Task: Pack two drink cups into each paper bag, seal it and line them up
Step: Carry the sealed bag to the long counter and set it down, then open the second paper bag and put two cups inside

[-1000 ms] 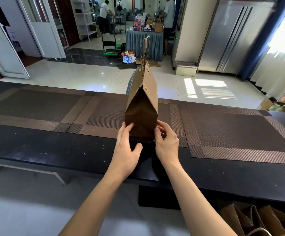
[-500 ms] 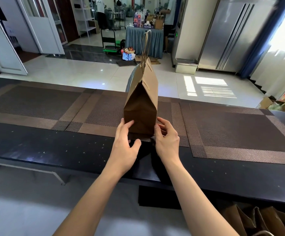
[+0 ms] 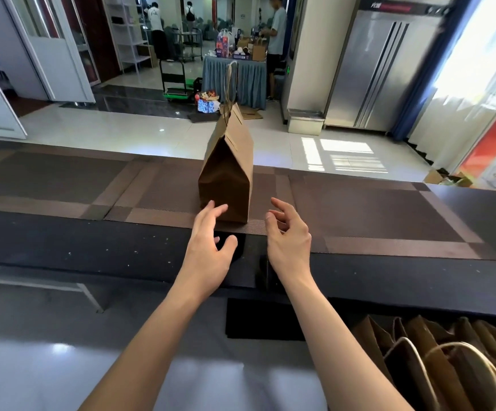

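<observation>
Hands (image 3: 208,247) (image 3: 289,241) open, holding nothing, flank sealed paper bag (image 3: 227,176) on placemat (image 3: 163,200); spare bags (image 3: 436,360) lower right.

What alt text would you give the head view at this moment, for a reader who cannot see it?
A closed brown paper bag with twine handles stands upright on a woven placemat on a dark counter. The left hand touches its near lower corner with relaxed fingers; the open right hand hovers beside it, clear. More paper bags lie at lower right.
</observation>
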Available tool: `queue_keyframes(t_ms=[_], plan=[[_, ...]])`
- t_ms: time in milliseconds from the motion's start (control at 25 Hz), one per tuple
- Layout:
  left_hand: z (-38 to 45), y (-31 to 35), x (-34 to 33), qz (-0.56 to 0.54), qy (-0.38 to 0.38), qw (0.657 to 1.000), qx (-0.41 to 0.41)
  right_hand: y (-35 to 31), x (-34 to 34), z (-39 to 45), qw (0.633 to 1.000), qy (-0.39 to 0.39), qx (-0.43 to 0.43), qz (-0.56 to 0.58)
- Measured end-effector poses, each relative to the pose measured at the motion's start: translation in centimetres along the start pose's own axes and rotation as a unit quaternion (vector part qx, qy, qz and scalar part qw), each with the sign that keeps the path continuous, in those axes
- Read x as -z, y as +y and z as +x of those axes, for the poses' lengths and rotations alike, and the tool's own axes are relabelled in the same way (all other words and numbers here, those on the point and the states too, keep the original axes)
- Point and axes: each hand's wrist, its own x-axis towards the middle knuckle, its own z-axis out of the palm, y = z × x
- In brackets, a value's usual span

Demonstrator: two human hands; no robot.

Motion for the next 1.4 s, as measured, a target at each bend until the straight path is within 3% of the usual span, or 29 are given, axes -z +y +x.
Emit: queue_keyframes(t_ms=[200, 800, 1040, 1200, 1400], plan=[[-3.2, 1.4, -0.7, -0.006, -0.037, 0.999, -0.037, -1.8, 3.9, -3.6, 0.999, 0.031, 0.021, -0.013], [-10.3, 6.2, -11.2, -0.038, -0.301, 0.942, -0.141, -3.1, 20.6, -16.9, 0.968, 0.234, 0.032, -0.085], [-10.6, 5.4, -13.1, 0.035, -0.362, 0.916, -0.171, 0.2, 22.8, -22.4, 0.951, 0.269, -0.033, -0.148], [-10.6, 5.0, -14.1, 0.124, -0.406, 0.873, -0.240, 2.9, 23.2, -25.1, 0.941, 0.227, -0.139, -0.207], [-10.6, 4.0, -14.1, 0.168, -0.374, 0.870, -0.272, 4.4, 22.4, -26.8, 0.920, 0.187, -0.234, -0.254]])
